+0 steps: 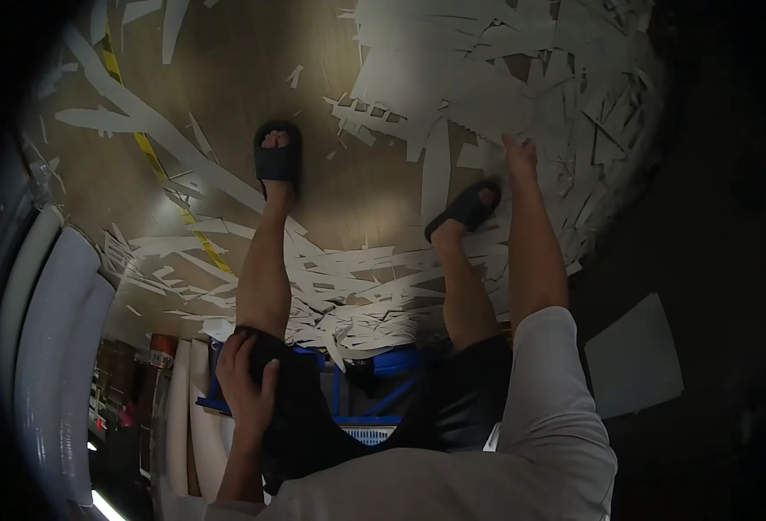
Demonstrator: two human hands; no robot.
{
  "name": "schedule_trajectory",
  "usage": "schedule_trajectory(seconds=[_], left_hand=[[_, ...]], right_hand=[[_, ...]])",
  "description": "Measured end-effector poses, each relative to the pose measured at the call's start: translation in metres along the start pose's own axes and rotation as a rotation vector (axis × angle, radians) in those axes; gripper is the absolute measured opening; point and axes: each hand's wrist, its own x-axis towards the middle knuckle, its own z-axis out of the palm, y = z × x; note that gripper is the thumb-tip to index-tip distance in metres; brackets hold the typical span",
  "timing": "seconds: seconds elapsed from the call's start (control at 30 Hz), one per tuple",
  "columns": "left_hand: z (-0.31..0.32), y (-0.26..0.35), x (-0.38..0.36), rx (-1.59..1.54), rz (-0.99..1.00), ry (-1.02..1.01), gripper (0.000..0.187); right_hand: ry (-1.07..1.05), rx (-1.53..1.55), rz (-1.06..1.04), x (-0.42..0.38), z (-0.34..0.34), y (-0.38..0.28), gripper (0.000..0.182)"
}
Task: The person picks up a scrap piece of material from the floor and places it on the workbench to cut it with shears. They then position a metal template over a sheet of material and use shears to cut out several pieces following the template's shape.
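My left hand (pixel 248 382) rests on my left knee over the black shorts (pixel 300 408), its fingers apart and holding nothing. My right arm reaches forward past the right foot. At its end my right hand (pixel 520 158) is over a pile of white sheets and strips (pixel 487 95); its fingers are bent, and whether they hold a sheet edge is too dark to tell. A dark slipper (pixel 279 161) is on my left foot and another dark slipper (pixel 465 208) on my right foot, beside a pale strip.
White scraps (pixel 348 304) lie thick on the floor before the blue metal frame (pixel 383 395). Large wrapped rolls (pixel 57 347) stand at the left. Yellow-black tape (pixel 144 148) crosses the floor. A white sheet (pixel 634 360) is at the right.
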Motion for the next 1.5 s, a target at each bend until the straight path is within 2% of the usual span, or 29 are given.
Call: schedule_trajectory(seconds=[0.13,0.23,0.3,0.37,0.43,0.5,0.57,0.63,0.67,0.77,0.83,0.87,0.97,1.03,1.1,1.13,1.2,1.23,1.33,1.37,1.43,1.47,1.5], left_hand=[[-0.014,0.016,0.015,0.097,-0.04,-0.039,0.05],[-0.022,0.021,0.017,0.133,-0.019,-0.029,0.048],[-0.023,0.025,0.02,0.158,-0.007,-0.021,0.047],[-0.024,0.029,0.023,0.155,0.02,0.017,0.045],[-0.023,0.027,0.019,0.13,0.049,0.033,0.043],[-0.017,0.016,0.02,0.086,0.086,0.063,0.041],[-0.013,0.009,0.02,0.02,0.119,0.1,0.037],[-0.009,-0.004,0.022,-0.046,0.129,0.105,0.036],[-0.01,-0.007,0.023,-0.076,0.128,0.112,0.036],[-0.011,-0.018,0.028,-0.123,0.187,0.101,0.041],[-0.054,0.001,0.029,-0.243,0.185,-0.102,0.048],[-0.072,0.009,0.024,-0.431,0.19,-0.199,0.057],[-0.124,0.043,0.01,-0.959,0.222,-0.497,0.087],[-0.174,0.068,-0.003,-1.215,0.207,-0.866,0.107],[-0.229,0.084,-0.018,-1.306,0.371,-1.202,0.115],[-0.263,0.102,-0.05,-1.259,0.342,-1.115,0.119],[-0.291,0.113,-0.064,-1.201,0.64,-1.345,0.127],[-0.311,0.121,-0.077,-1.129,0.716,-1.384,0.133],[-0.351,0.151,-0.144,-0.851,0.957,-1.122,0.132],[-0.356,0.16,-0.156,-0.825,1.049,-1.152,0.127],[-0.356,0.174,-0.169,-1.165,0.936,-1.534,0.124],[-0.357,0.183,-0.182,-1.328,0.802,-1.628,0.12],[-0.351,0.193,-0.192,-1.18,0.758,-1.573,0.118]], right_hand=[[0.024,0.099,0.08,0.038,0.023,-0.011,0.102],[0.039,0.107,0.098,0.034,0.02,-0.018,0.104],[0.0,0.169,0.002,0.057,0.024,0.017,0.089],[-0.042,0.201,-0.046,0.054,0.013,0.015,0.073],[-0.083,0.188,-0.035,0.0,-0.018,-0.005,0.056],[0.054,0.143,-0.254,-0.066,-0.046,-0.028,0.038],[0.139,0.285,-0.432,-0.161,-0.09,-0.064,0.032],[0.18,0.315,-0.466,-0.228,-0.129,-0.081,0.029],[0.199,0.327,-0.468,-0.262,-0.148,-0.086,0.028],[0.081,0.33,-0.361,-0.345,-0.206,-0.095,0.028],[-0.134,0.72,-0.373,-0.411,-0.239,-0.109,0.026],[-0.196,0.82,-0.325,-0.453,-0.258,-0.121,0.025],[-0.371,0.946,-0.4,-0.556,-0.302,-0.125,0.025],[-0.44,0.911,-0.42,-0.613,-0.321,-0.11,0.027],[-0.467,0.912,-0.432,-0.661,-0.338,-0.098,0.029],[-0.507,0.909,-0.437,-0.684,-0.349,-0.091,0.029],[-0.473,0.849,-0.498,-0.713,-0.37,-0.079,0.027],[-0.439,0.826,-0.531,-0.725,-0.38,-0.071,0.026],[-0.3,0.773,-0.629,-0.766,-0.408,-0.056,0.024],[-0.273,0.747,-0.657,-0.775,-0.418,-0.047,0.024],[-0.206,0.701,-0.716,-0.796,-0.437,-0.026,0.023],[-0.161,0.677,-0.749,-0.81,-0.448,-0.017,0.022],[-0.116,0.653,-0.779,-0.825,-0.457,-0.008,0.022]])
